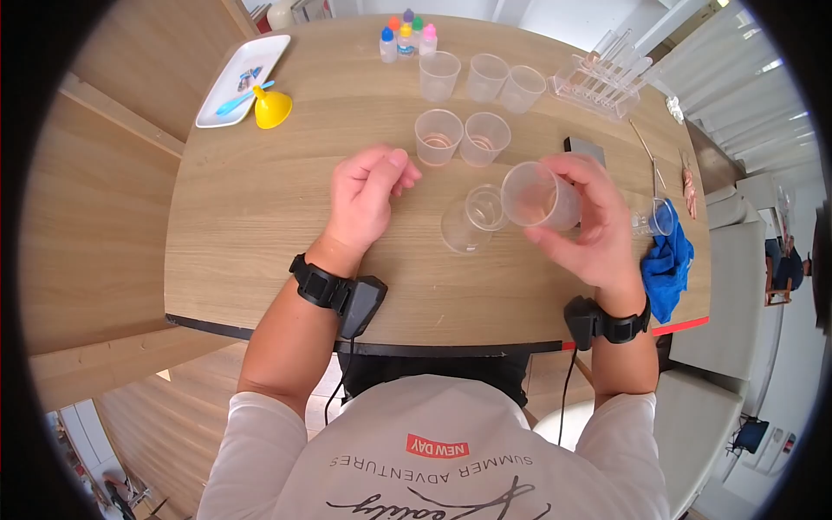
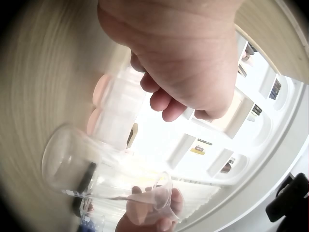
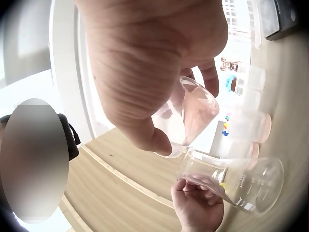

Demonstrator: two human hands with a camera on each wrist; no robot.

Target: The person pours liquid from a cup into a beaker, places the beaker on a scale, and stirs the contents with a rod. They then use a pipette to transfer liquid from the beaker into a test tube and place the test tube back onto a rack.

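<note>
My right hand (image 1: 598, 217) grips a clear plastic cup (image 1: 530, 198) round its side, thumb below and fingers above. The cup is tilted, its mouth toward the left. Beside it on the table stands a clear flask (image 1: 459, 230) with printed markings, wider at its base than at its mouth; the cup's rim is close to the flask's mouth in the head view. My left hand (image 1: 368, 192) is left of the flask, its fingers loosely curled, holding nothing. Beyond it stand two plastic cups (image 1: 438, 139) with a pinkish tint at the bottom.
More plastic cups (image 1: 439, 78) stand behind, near small dropper bottles (image 1: 406, 43). A test tube rack (image 1: 598, 87) is at the back right. A white tray (image 1: 269, 56) and yellow funnel (image 1: 275, 108) lie at the left. A blue cloth (image 1: 667, 269) lies at the right edge.
</note>
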